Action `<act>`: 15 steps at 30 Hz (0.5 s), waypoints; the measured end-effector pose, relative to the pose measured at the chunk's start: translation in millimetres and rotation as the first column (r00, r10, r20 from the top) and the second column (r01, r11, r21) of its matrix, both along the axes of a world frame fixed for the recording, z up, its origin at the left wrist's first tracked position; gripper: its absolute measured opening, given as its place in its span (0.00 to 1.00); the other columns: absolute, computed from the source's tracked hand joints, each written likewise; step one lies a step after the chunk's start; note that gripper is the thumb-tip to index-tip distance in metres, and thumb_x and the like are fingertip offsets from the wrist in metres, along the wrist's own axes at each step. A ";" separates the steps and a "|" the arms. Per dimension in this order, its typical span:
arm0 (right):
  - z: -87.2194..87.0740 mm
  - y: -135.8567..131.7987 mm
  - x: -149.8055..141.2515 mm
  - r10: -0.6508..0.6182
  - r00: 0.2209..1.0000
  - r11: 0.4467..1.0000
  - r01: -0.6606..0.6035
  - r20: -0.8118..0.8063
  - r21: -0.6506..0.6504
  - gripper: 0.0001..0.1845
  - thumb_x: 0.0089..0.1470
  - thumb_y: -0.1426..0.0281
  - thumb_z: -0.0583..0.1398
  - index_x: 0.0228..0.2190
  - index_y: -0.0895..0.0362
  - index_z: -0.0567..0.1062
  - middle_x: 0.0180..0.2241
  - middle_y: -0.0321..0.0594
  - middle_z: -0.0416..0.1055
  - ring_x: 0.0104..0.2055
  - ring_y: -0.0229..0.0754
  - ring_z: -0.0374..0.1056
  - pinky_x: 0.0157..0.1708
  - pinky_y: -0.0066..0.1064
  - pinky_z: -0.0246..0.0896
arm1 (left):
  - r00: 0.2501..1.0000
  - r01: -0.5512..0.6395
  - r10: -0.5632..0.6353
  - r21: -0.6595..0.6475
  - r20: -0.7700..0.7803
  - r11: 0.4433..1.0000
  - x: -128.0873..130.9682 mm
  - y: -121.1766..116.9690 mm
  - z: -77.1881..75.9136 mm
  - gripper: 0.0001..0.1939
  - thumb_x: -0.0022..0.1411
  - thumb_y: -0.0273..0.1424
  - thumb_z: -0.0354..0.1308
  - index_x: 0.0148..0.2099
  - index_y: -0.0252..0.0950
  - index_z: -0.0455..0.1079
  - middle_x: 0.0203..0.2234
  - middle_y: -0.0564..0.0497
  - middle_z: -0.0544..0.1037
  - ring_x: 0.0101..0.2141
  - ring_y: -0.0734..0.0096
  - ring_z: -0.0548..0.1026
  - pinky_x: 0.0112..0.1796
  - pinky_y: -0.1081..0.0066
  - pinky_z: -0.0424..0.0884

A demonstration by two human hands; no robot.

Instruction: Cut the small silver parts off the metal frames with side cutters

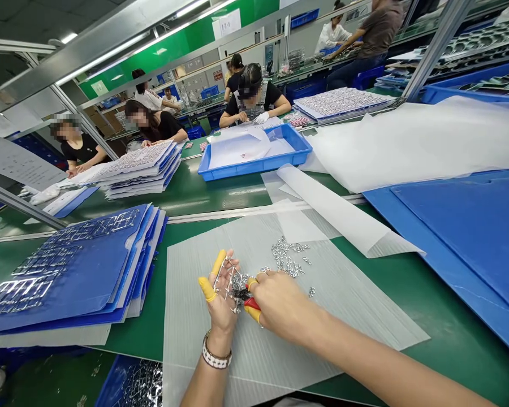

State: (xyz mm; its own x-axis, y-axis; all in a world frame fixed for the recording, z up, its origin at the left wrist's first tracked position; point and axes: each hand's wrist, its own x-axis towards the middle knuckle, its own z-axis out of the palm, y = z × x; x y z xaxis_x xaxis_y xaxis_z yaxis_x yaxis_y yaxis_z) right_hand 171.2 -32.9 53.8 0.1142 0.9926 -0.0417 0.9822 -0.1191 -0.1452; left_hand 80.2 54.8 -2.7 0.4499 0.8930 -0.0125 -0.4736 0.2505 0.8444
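A workroom is crossed by metal posts and rails, and a long green bench [441,333] is shared by several people. At 12 o'clock from the hands, beyond a blue tray [254,168] lined with white sheets, a person [261,117] is seen bent over work, a white glove worn on one hand.

On the near side, a grey sheet [203,350] is spread, its far edge partly covered at 2 o'clock by a curled translucent sheet [339,215]. Blue boards [462,220] are laid between 2 and 3 o'clock. At 9 o'clock, space is taken up by a stack of blue folders [102,271], topped with metal frames [25,277]; between 10 and 11, another stack of sheets [152,169] is seen. Below the bench, at about 8 o'clock, a blue bin [108,384] is filled with metal pieces.

Over the grey sheet, a thin metal piece [228,289] is held in the left hand [223,299], palm up. A red-handled tool [251,304] is gripped against it by the right hand [282,299], by which its tip is hidden. Small metal parts [283,260] are scattered between 1 and 2 o'clock
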 end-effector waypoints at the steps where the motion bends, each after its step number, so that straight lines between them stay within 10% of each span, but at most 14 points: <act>1: 0.2 0.1 0.0 0.002 1.000 1.000 -0.002 -0.006 -0.003 0.10 0.52 0.66 0.57 0.31 0.60 0.74 0.28 0.46 0.73 0.31 0.49 0.71 0.28 0.33 0.60 | 1.000 -0.001 0.001 -0.001 0.007 1.000 0.1 -0.1 0.3 0.36 0.57 0.57 0.40 0.49 0.34 0.71 0.51 0.38 0.71 0.47 0.57 0.71 0.49 0.61 0.65; 9: -2.8 -16.9 31.2 -0.121 0.991 0.992 0.123 -0.051 0.038 0.11 0.52 0.64 0.56 0.33 0.58 0.73 0.30 0.44 0.73 0.32 0.46 0.70 0.27 0.31 0.56 | 0.997 -0.050 0.051 -0.012 0.065 0.999 -20.8 16.4 6.3 0.37 0.57 0.57 0.40 0.50 0.33 0.70 0.52 0.37 0.70 0.46 0.55 0.72 0.48 0.58 0.66; 15: -25.7 -53.5 69.3 -0.310 0.938 0.951 0.305 -0.154 -0.057 0.09 0.54 0.67 0.53 0.34 0.57 0.71 0.29 0.41 0.71 0.27 0.43 0.67 0.24 0.29 0.52 | 0.970 -0.245 0.245 -0.047 -0.005 0.968 -109.0 28.9 9.2 0.42 0.54 0.59 0.41 0.55 0.30 0.65 0.53 0.35 0.69 0.51 0.48 0.68 0.52 0.52 0.63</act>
